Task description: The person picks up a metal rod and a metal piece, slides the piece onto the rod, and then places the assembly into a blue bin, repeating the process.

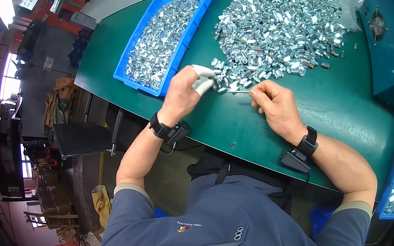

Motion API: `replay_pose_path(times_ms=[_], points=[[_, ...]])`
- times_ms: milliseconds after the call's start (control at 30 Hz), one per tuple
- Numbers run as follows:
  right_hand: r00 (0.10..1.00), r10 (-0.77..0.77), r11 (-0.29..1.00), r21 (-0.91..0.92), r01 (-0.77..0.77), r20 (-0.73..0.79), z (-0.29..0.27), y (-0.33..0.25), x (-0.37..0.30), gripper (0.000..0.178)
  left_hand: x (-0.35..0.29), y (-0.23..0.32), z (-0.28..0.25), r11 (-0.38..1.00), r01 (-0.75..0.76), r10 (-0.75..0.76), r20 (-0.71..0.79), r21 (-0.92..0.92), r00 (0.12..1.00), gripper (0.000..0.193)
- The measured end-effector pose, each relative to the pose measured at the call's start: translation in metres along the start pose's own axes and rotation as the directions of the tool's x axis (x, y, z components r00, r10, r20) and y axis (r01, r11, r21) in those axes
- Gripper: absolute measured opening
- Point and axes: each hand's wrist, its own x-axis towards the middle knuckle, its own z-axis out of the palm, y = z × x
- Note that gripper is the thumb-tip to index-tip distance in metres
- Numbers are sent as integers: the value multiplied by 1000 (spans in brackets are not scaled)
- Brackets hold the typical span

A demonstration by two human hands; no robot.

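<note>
My left hand (184, 90) has white coverings on some fingers. Its fingers are bent closed around a small shiny metal piece (216, 84), partly hidden by the fingertips. My right hand (278, 107) pinches a thin metal rod (239, 92) between thumb and forefinger, its tip pointing left toward the left hand's fingers. Just beyond both hands lies a large heap of small silvery metal pieces (275, 28), looking like short tubes or nuts, with loose ones spilling toward my fingers. All of this is on a green tabletop (222, 121).
Left of the heap, a blue tray (166, 86) holds many similar pieces. Another blue tray (389, 203) of them sits at the far right. A teal machine (391, 65) with a fan grille stands at the back right. A black chair (85, 138) is beyond the table's left front edge.
</note>
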Motion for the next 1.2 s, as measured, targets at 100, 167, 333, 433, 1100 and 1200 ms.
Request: replay_pose_path(times_ms=[100,167,333,433,1100,1200], points=[[1000,-8,1000,1,8,-14,0,0,1,21,-5,23,5,994,-101,103,37,-40,994,24],[1000,-1,1000,0,1,-22,0,-2,1,21,-7,27,7,992,-122,124,46,-38,991,24],[999,-29,997,-78,28,-13,0,-3,-1,23,-6,32,13,979,-203,201,88,16,976,26],[1000,3,995,-95,-4,-13,-1,-9,-3,30,-5,35,17,973,-229,225,83,33,971,27],[998,-52,986,-155,59,45,2,-8,-5,40,-13,39,19,971,-240,240,34,-8,970,23],[999,-33,996,-86,34,9,1,-8,-2,40,-10,25,1,975,-216,217,-23,42,976,25]])
